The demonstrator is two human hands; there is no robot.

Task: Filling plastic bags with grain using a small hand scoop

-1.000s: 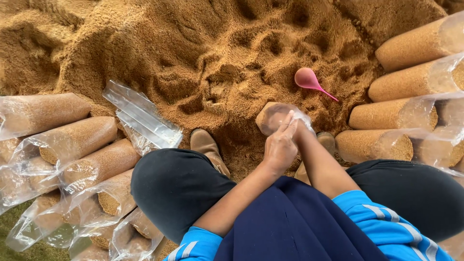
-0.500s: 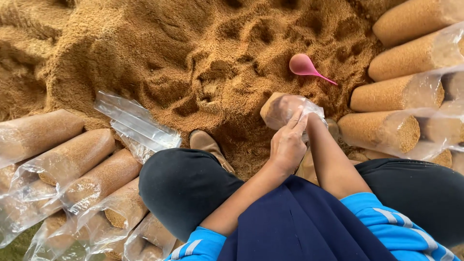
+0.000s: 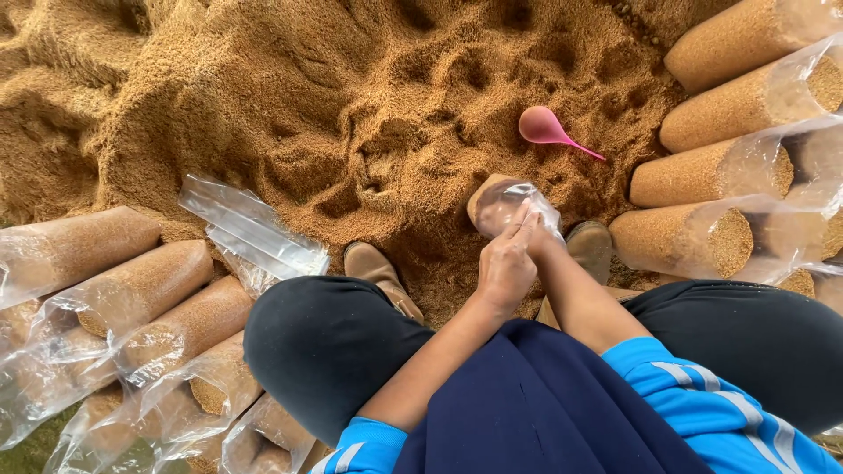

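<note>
Since a moment ago our left hand (image 3: pixel 505 268) and right hand (image 3: pixel 537 235) have barely shifted, both grasping the filled bag (image 3: pixel 502 204), whose mouth we judge needs closing next.

A sawdust heap (image 3: pixel 351 114) bears a pink scoop (image 3: pixel 542 127) and filled bags (image 3: pixel 702 171).

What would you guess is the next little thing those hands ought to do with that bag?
Probably gather and twist the loose plastic top shut: both hands, left hand foremost, grip the filled bag at its open mouth, while the pink scoop lies aside on the sawdust pile.
</note>
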